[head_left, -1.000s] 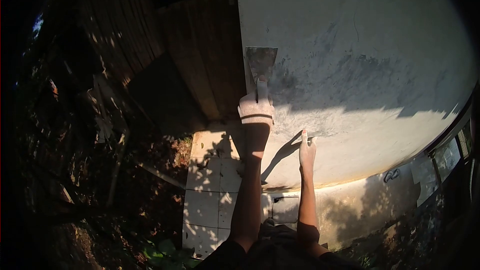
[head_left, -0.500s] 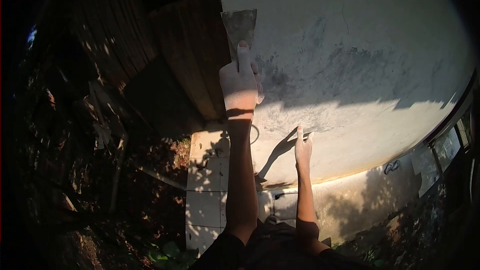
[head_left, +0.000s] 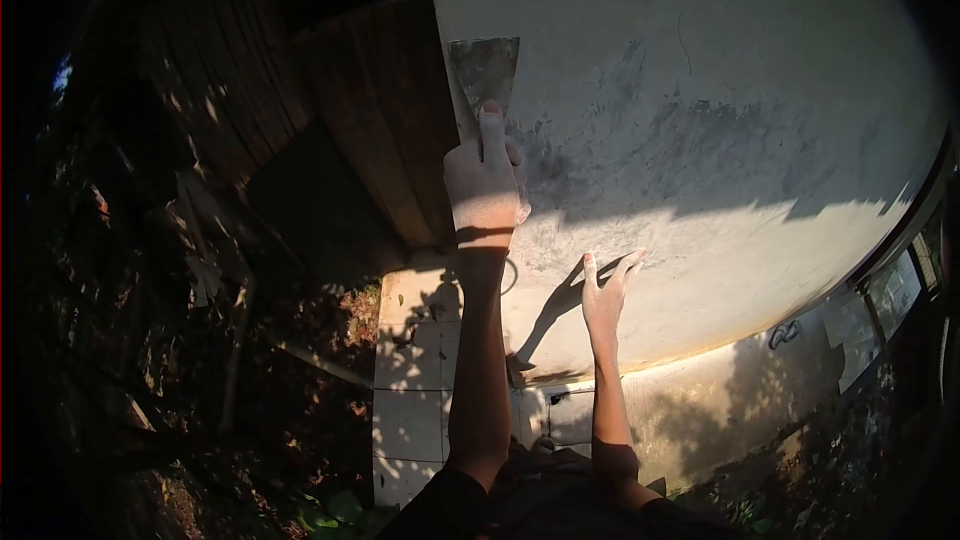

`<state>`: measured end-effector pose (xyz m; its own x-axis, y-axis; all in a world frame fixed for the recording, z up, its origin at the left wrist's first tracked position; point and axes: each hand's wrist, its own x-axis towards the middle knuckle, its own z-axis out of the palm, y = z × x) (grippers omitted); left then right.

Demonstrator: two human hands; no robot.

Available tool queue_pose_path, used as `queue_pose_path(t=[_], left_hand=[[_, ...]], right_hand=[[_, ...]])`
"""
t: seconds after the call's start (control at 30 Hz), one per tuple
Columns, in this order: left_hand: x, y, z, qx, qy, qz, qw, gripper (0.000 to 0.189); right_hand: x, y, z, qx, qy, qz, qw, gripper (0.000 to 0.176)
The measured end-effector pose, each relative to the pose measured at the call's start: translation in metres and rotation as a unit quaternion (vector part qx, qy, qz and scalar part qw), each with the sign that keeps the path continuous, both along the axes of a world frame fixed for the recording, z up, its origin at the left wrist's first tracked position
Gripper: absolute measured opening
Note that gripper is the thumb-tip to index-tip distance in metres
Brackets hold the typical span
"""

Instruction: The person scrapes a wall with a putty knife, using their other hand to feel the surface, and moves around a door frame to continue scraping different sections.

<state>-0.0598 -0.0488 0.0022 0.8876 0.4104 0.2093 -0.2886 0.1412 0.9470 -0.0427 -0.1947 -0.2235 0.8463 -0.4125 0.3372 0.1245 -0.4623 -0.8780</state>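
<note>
My left hand [head_left: 480, 180], dusted with pale powder, is wrapped around a putty knife [head_left: 487, 65], thumb laid along its blade. The wide grey blade points upward and overlaps the left edge of the white wall [head_left: 760, 20]; the handle is hidden in my grip. Lower and to the right, my right hand [head_left: 605, 300] is open, thumb and fingers spread apart, with nothing in it. Its fingertips are close to the sunlit part of the wall, where its shadow falls. Dark grey smears [head_left: 720, 130] mark the wall between and beyond my hands.
Dark wooden boards [head_left: 370, 120] stand left of the wall's edge. Below lies a pale tiled ledge [head_left: 408, 420], with leaf litter [head_left: 330, 360] beside it. A dark looped object [head_left: 783, 334] rests on the concrete strip [head_left: 700, 390] at right.
My left hand and the putty knife appear slightly lower in view. The fingers of my right hand have spread wider, and that hand has shifted a little.
</note>
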Motion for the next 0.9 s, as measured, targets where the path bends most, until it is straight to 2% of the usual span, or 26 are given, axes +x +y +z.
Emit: queue_pose_path(t=[0.03,0.1,0.13,0.33,0.4,0.43,0.5,0.53,0.57,0.6,0.7,0.77,0.8,0.83,0.9], left_hand=[[0.002,0.002,-0.017,-0.001,-0.002,0.001,1.0,0.045],[0.003,0.008,-0.081,0.005,-0.086,-0.042,0.995,0.029],[-0.006,0.004,-0.098,-0.002,-0.007,-0.007,1.0,0.03],[-0.015,-0.011,-0.034,0.035,-0.008,0.047,0.998,0.051],[-0.009,-0.008,0.016,-0.019,0.032,0.011,0.999,0.053],[-0.011,-0.007,0.012,-0.02,0.033,0.014,0.999,0.053],[-0.016,-0.009,-0.007,0.007,0.037,0.027,0.999,0.052],[-0.018,-0.009,-0.034,-0.006,0.037,0.032,0.999,0.051],[0.033,0.011,-0.135,-0.11,-0.035,0.016,0.993,0.049],[-0.022,-0.008,-0.087,0.005,0.097,0.058,0.994,0.046],[-0.029,-0.008,-0.071,0.044,0.112,0.067,0.99,0.048],[-0.016,-0.009,-0.026,-0.012,0.04,0.054,0.998,0.053],[-0.014,-0.003,0.001,0.037,0.028,0.016,0.999,0.056],[-0.008,-0.003,0.021,0.022,0.029,0.011,0.999,0.052],[-0.005,-0.003,0.013,0.011,0.023,0.01,1.0,0.052]], right_hand=[[-0.001,-0.002,0.0,-0.001,-0.002,0.001,1.0,0.092],[-0.003,-0.004,0.004,-0.017,0.028,0.013,0.999,0.092],[-0.004,-0.004,0.005,-0.014,0.024,0.012,1.0,0.092],[-0.006,-0.002,0.008,0.002,0.021,0.006,1.0,0.09],[-0.006,0.0,0.01,-0.002,0.03,0.005,1.0,0.09],[-0.005,-0.001,0.012,-0.005,0.031,0.0,0.999,0.09],[-0.007,-0.004,0.015,0.003,0.032,0.006,0.999,0.09],[-0.007,-0.004,0.015,0.012,0.036,0.01,0.999,0.09],[-0.007,-0.004,0.015,0.017,0.034,0.007,0.999,0.09],[-0.007,-0.004,0.015,0.008,0.034,0.008,0.999,0.089],[-0.008,-0.005,0.016,0.001,0.037,0.006,0.999,0.088],[-0.007,-0.005,0.014,0.009,0.028,0.012,1.0,0.088],[-0.007,-0.007,0.011,0.017,0.018,0.016,1.0,0.088],[-0.008,-0.007,0.012,0.014,0.023,0.015,1.0,0.088],[-0.009,-0.008,0.015,0.025,0.019,0.019,0.999,0.088]])
